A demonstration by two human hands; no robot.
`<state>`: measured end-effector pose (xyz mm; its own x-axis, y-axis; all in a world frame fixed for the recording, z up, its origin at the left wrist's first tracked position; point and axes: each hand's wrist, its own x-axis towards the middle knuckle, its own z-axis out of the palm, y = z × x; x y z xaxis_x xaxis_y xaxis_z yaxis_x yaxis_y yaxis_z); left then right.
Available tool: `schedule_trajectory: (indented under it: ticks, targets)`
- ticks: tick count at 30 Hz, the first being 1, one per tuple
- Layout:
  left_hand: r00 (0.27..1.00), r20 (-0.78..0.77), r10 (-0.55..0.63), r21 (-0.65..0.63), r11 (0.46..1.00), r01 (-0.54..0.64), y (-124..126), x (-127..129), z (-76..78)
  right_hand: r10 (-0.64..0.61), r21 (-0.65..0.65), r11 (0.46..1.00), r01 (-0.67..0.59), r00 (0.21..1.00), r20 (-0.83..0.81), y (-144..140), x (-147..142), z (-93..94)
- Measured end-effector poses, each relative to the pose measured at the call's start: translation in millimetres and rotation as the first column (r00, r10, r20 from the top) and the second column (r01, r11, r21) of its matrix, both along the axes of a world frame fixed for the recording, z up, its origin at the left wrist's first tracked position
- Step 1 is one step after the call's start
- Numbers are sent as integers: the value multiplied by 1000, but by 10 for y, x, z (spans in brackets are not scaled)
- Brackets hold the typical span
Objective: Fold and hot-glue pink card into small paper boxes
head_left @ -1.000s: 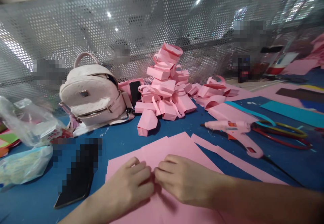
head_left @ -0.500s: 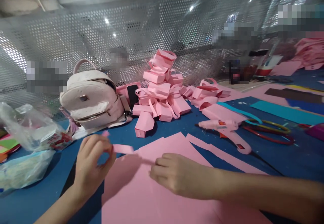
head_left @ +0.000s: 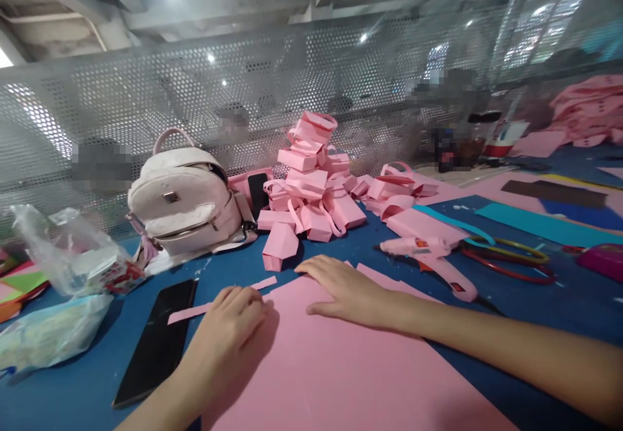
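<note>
Both my hands lie on the pink sheet (head_left: pixel 331 372) spread over the blue table (head_left: pixel 535 301): my left hand (head_left: pixel 228 333) loosely curled at its near-left edge beside a thin pink strip (head_left: pixel 219 301), my right hand (head_left: pixel 345 291) flat and open, gripping nothing.

No lettering can be read anywhere — the label on the pink glue gun (head_left: pixel 428 252) and the red print on the packet in the plastic bag (head_left: pixel 109 275) are too blurred.
</note>
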<state>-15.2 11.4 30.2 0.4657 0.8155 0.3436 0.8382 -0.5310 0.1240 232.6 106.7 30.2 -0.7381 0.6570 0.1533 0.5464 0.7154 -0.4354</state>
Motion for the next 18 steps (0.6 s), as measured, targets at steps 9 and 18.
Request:
schedule_trajectory:
  ticks: [9,18]
  targets:
    - [936,28,-350,-112,930,351,-214,273,-129,-53,9,999,52,997,48,25,-3,61]
    - [614,782,102,-516,658,548,-300,274,45,-74,-66,995,72,997,-34,41,2,46]
